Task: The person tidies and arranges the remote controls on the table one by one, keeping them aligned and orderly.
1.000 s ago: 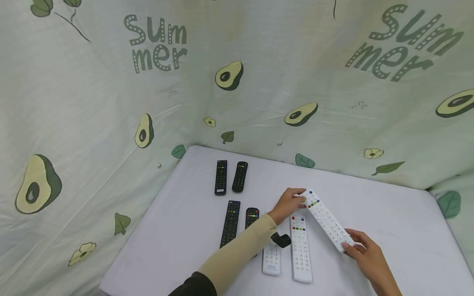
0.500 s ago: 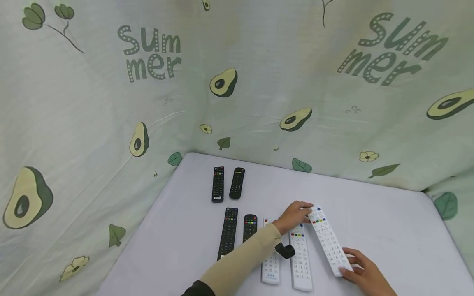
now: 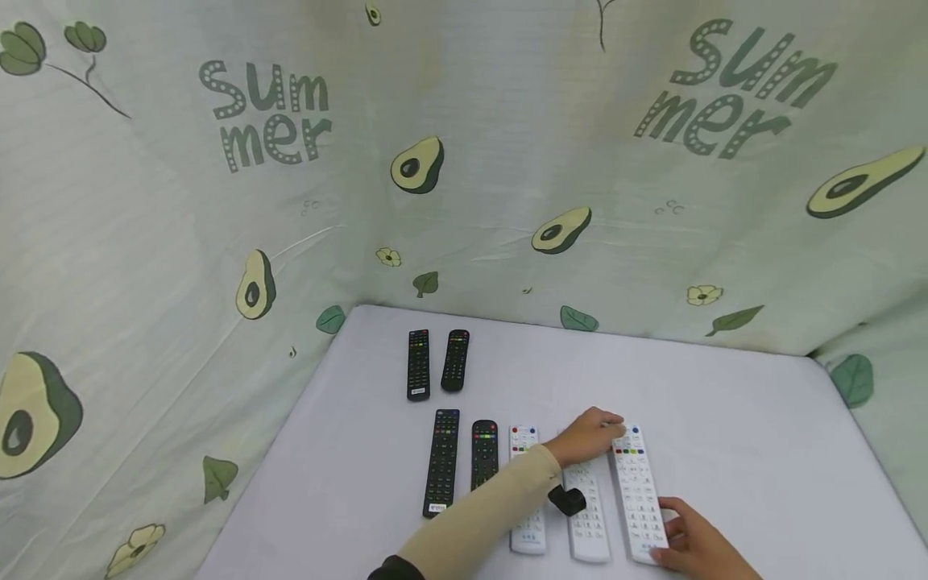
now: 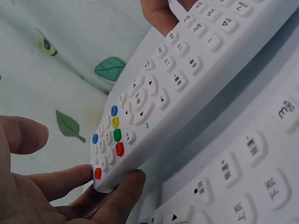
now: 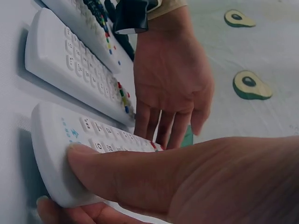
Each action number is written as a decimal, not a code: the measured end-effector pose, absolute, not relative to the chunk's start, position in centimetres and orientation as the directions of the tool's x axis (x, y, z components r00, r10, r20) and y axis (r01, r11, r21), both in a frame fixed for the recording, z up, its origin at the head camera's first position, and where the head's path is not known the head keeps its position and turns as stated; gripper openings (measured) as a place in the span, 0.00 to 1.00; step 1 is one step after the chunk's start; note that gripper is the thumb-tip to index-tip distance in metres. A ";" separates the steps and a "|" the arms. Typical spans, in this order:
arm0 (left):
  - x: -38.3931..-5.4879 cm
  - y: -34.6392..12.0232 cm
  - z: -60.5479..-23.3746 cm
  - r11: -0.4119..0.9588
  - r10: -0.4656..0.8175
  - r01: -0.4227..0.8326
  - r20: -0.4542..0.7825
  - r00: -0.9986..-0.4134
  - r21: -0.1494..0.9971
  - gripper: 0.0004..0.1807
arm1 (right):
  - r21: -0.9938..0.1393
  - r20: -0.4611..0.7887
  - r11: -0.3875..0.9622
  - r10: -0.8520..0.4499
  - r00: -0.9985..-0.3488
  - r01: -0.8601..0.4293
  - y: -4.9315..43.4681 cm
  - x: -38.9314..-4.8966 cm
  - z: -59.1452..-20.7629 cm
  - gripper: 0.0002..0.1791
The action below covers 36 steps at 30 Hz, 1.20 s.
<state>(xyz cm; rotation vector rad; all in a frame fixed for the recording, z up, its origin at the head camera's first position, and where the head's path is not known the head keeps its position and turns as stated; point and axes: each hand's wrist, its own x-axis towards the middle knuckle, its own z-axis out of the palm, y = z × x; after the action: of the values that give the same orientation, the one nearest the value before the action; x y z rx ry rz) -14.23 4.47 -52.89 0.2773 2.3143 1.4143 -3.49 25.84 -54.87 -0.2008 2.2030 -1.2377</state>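
Observation:
A white remote control point(image 3: 638, 495) with colored buttons slants slightly at the right end of a row. My right hand point(image 3: 699, 544) grips its lower end, thumb on the front face and other fingers beneath, as the right wrist view shows. At the top end, my left hand point(image 3: 590, 437) holds the corner with its fingertips point(image 4: 133, 179), while one digit stands away from it. Just left lies a second white remote point(image 3: 589, 532), partly covered by the left hand and wrist. A third white remote point(image 3: 529, 536) is crossed by the left sleeve.
Two black remotes, one longer point(image 3: 441, 463) and one shorter point(image 3: 484, 451), continue the row leftward. Farther back lie two more black remotes, a left one point(image 3: 418, 366) and a right one point(image 3: 455, 361). The white table point(image 3: 732, 427) meets a printed cloth backdrop point(image 3: 493, 161) behind.
Both hands have brought the white remote down toward the person and turned it from a strong diagonal to nearly parallel with the row. The head view has also shifted slightly.

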 end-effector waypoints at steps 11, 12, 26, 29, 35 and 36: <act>-14.3 4.9 -52.4 0.610 0.474 0.141 -0.216 -0.853 0.779 0.27 | -0.713 -0.417 0.691 -0.281 -0.864 0.120 24.0 -3.0 -53.4 0.47; -14.4 4.9 -52.2 0.618 0.477 0.156 -0.209 -0.854 0.770 0.27 | -0.704 -0.412 0.702 -0.280 -0.867 0.108 23.8 -3.1 -53.2 0.48; -13.0 4.6 -51.0 0.678 0.440 0.155 -0.227 -0.869 0.718 0.26 | -0.569 -0.379 0.818 -0.169 -0.910 0.086 23.3 -4.1 -51.2 0.45; -13.2 4.1 -50.8 0.661 0.421 0.144 -0.205 -0.884 0.736 0.26 | -0.583 -0.298 0.812 -0.173 -0.939 0.035 23.0 -4.6 -50.5 0.41; -14.3 2.3 -50.6 0.577 0.381 0.116 -0.140 -0.914 0.809 0.26 | -0.650 -0.160 0.758 -0.202 -0.966 -0.051 21.6 -5.8 -49.2 0.36; -14.5 1.9 -50.5 0.565 0.371 0.111 -0.132 -0.919 0.818 0.26 | -0.663 -0.143 0.746 -0.210 -0.967 -0.064 21.3 -5.9 -49.1 0.36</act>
<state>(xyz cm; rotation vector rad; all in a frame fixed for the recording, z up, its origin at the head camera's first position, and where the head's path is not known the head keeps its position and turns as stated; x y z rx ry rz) -14.54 1.85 -50.51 0.3977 2.5118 1.2823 -5.94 21.32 -49.12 -0.2169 2.7374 -1.0273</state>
